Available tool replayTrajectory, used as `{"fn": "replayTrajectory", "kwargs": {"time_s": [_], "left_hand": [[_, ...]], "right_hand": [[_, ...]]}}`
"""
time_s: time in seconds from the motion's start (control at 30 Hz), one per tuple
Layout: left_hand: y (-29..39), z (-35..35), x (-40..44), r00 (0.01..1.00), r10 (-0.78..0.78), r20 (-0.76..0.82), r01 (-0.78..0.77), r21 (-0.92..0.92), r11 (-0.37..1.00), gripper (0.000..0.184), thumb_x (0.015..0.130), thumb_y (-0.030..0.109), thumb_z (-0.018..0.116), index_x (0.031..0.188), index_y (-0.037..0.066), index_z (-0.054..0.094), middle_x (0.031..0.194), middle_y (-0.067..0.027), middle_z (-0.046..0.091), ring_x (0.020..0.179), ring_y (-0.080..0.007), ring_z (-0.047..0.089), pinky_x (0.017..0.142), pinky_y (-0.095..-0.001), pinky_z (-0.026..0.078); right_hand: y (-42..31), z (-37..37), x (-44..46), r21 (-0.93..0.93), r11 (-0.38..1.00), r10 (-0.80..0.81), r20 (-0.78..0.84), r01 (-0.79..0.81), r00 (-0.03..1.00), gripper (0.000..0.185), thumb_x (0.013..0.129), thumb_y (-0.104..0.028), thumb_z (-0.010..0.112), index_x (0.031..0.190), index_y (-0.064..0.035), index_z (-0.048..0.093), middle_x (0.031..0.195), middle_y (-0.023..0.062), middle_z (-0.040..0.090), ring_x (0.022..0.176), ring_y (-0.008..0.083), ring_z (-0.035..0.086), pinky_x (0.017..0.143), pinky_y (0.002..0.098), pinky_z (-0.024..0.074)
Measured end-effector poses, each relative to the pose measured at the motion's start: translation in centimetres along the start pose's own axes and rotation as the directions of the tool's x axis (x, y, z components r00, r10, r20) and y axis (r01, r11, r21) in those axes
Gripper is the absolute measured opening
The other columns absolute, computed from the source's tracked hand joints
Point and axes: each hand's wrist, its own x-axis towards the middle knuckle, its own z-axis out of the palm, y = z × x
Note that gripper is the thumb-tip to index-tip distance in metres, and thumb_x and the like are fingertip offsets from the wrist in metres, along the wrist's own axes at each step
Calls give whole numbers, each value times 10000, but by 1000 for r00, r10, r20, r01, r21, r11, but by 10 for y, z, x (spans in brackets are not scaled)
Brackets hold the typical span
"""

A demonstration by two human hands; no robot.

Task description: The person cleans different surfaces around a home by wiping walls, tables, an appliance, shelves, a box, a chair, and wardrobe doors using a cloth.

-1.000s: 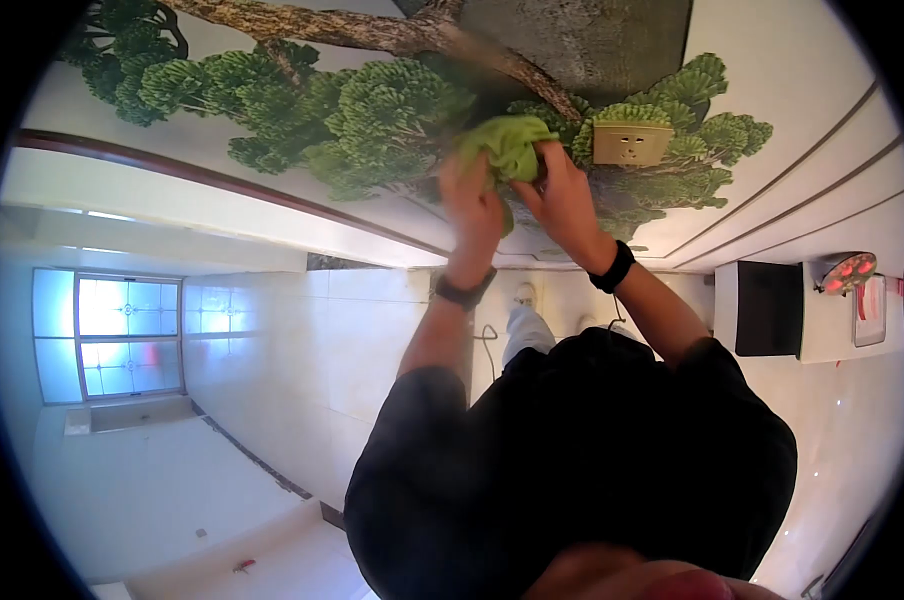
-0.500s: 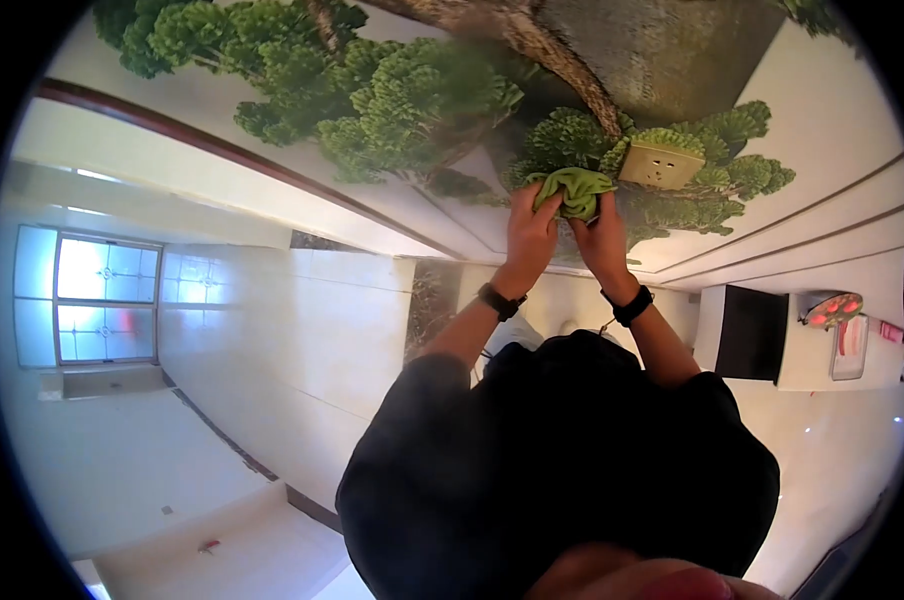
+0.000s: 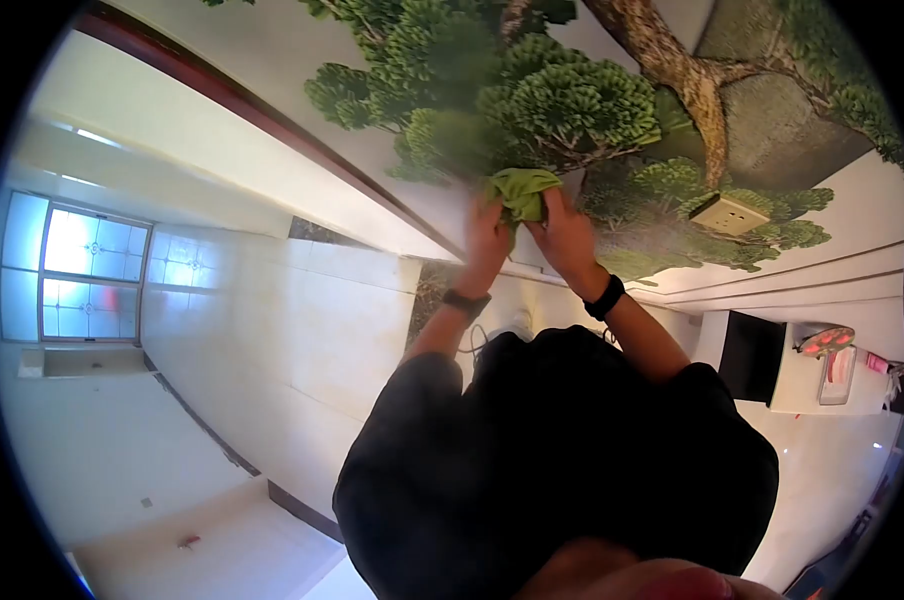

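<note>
A bunched green cloth [image 3: 521, 192] is held between my two hands, close to a wall [image 3: 612, 150] printed with green trees. My left hand [image 3: 485, 240] grips the cloth's left side, its fingers slightly blurred. On the cloth's right side, my right hand [image 3: 564, 240] has its fingers closed round the edge. Dark bands circle both wrists. To the right of my right hand, a gold socket plate [image 3: 730, 214] is set in the printed wall.
A dark red trim strip [image 3: 262, 115] edges the wall on the left. At the right stands a white cabinet [image 3: 807, 385] with a black panel, a tray [image 3: 837, 375] and a red-patterned round item [image 3: 826, 342] on it. A bright window [image 3: 92, 270] is far left.
Both hands have moved left along the wall with the green cloth, away from the socket plate. The view has shifted and turned a little.
</note>
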Motion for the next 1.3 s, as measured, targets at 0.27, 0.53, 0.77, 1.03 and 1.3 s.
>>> {"fn": "replayTrajectory", "kwargs": {"time_s": [0.27, 0.53, 0.77, 1.03, 1.3], "left_hand": [[30, -2, 42, 950, 296, -97, -281, 141, 949, 488, 676, -90, 583, 1138, 55, 644, 1203, -220, 522, 1068, -424, 514, 893, -453, 458], [72, 29, 40, 888, 366, 279, -270, -330, 905, 492, 679, -27, 686, 1158, 78, 637, 1291, -176, 465, 1117, -392, 500, 883, -425, 493], [-4, 0, 23, 925, 306, 226, -255, -228, 940, 405, 716, -68, 600, 1107, 28, 643, 1245, -200, 494, 1021, -411, 511, 862, -463, 467], [36, -81, 105, 960, 256, -116, -277, -225, 934, 523, 656, -143, 528, 1136, 37, 635, 1278, -217, 491, 1102, -404, 494, 941, -456, 421], [38, -70, 101, 953, 299, -41, -302, -98, 948, 357, 699, -14, 708, 1045, 54, 656, 1238, -205, 520, 1060, -386, 539, 889, -425, 468]], "right_hand": [[-36, -47, 12, 157, 987, 69, -226, -34, 972, 617, 750, -134, 755, 1267, -40, 431, 1017, 185, 618, 733, 338, 650, 626, 397, 529], [7, -65, -27, 71, 983, 183, -420, -169, 889, 433, 777, -12, 708, 1162, -14, 510, 977, 193, 620, 802, 344, 652, 626, 359, 529], [-22, -20, -8, 141, 981, 161, -234, -131, 959, 453, 729, 44, 684, 1140, -39, 513, 984, 166, 588, 738, 323, 629, 595, 348, 517], [-112, -45, 62, 207, 958, -111, -363, 196, 925, 427, 717, 59, 641, 1114, -32, 513, 962, 166, 545, 733, 326, 593, 612, 358, 501], [-88, -29, 46, 198, 976, -12, -386, 96, 922, 467, 713, 41, 680, 1139, -38, 508, 1005, 183, 573, 829, 377, 612, 659, 388, 509]]}}
